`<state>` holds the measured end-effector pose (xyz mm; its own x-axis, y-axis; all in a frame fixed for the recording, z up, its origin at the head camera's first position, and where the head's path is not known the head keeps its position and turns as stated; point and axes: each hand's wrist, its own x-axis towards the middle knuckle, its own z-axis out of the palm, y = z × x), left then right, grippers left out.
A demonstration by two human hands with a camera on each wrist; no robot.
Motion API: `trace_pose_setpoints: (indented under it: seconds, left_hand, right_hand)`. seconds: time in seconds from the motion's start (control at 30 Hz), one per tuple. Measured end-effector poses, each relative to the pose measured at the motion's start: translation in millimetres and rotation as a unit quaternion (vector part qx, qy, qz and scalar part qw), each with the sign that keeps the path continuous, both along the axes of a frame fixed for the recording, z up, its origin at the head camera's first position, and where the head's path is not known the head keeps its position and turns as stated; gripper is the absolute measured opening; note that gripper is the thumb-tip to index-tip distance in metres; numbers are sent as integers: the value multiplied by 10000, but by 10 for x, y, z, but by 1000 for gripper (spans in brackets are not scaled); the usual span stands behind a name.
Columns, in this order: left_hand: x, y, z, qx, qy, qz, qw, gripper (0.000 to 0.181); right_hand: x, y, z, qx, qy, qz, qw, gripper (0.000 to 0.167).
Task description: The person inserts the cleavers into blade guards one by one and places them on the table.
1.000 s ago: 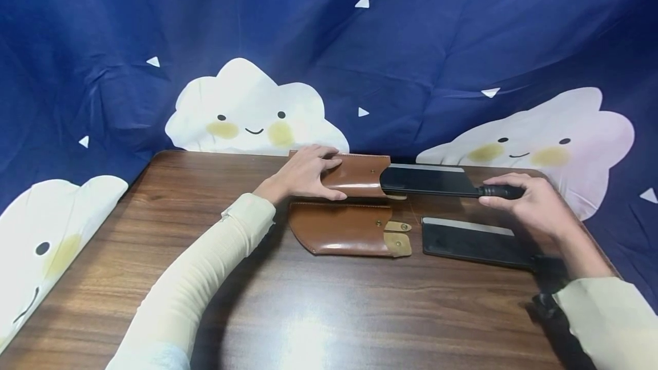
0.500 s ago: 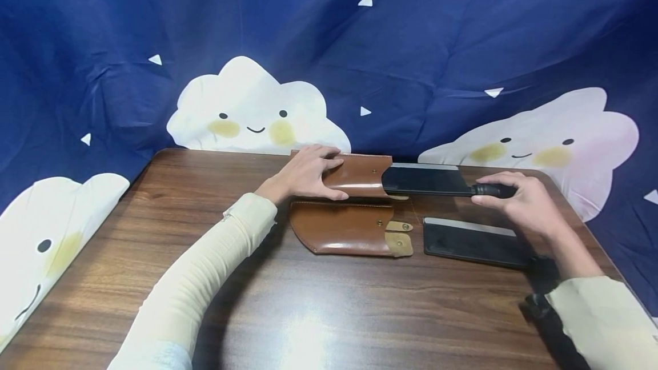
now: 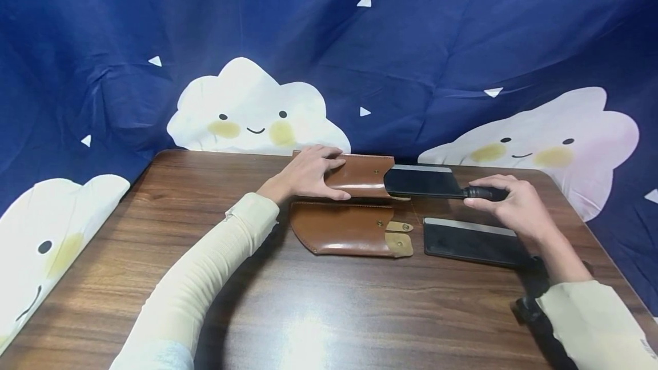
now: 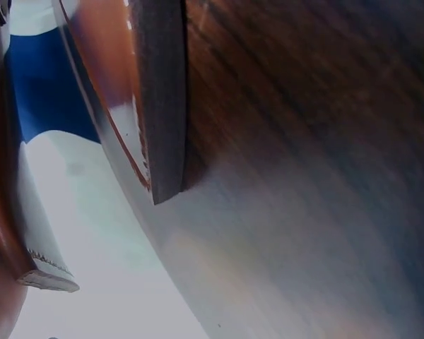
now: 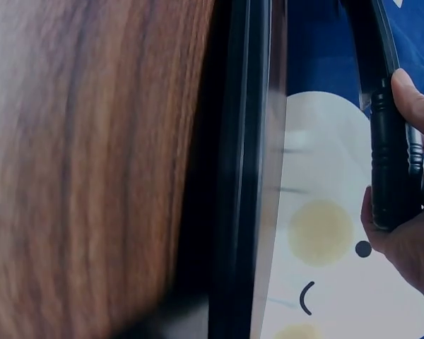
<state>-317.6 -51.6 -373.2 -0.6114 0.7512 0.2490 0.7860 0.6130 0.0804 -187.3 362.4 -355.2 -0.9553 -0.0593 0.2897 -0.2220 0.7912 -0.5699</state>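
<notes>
At the table's back, a cleaver (image 3: 424, 180) with a black blade and pale edge sits partly inside a brown leather knife sheath (image 3: 362, 175). My right hand (image 3: 514, 201) grips its black handle (image 5: 397, 159) between thumb and fingers. Over the sheath's left part, my left hand (image 3: 315, 171) holds it, thumb in front and fingers over the top. The blade's front part is hidden in the sheath. Nearer lies a second brown sheath (image 3: 341, 230), its tan strap and flap sticking out at the right. Beside that lies a second black cleaver (image 3: 473, 241), its handle partly hidden under my right forearm.
Everything lies on a brown wood-grain table (image 3: 319, 307) with rounded back corners. A blue curtain (image 3: 411, 56) with smiling clouds hangs close behind the back edge. The second sheath and cleaver lie just in front of the held ones.
My right hand has moved left with the cleaver, and less of its blade shows outside the sheath. The left hand and the second sheath and cleaver have stayed in place.
</notes>
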Motion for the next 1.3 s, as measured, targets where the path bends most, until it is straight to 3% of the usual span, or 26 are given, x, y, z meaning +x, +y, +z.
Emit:
trace_pose_setpoints:
  seconds: [0.3, 0.63, 0.93, 1.3]
  left_hand:
    - [12, 46, 7, -30, -22, -78, 10000, 94]
    - [-5, 1, 12, -75, -208, -15, 9998, 96]
    - [9, -43, -4, -169, -246, -39, 9995, 101]
    - [20, -73, 50, -48, -201, 65, 9998, 99]
  right_hand:
    - [-11, -93, -15, -131, -173, 44, 9998, 43]
    - [-40, -131, -38, -62, 199, 157, 9997, 39]
    - [-71, -177, -46, -65, 162, 240, 9996, 38]
    - [-120, -244, -32, -165, 307, 257, 9991, 35]
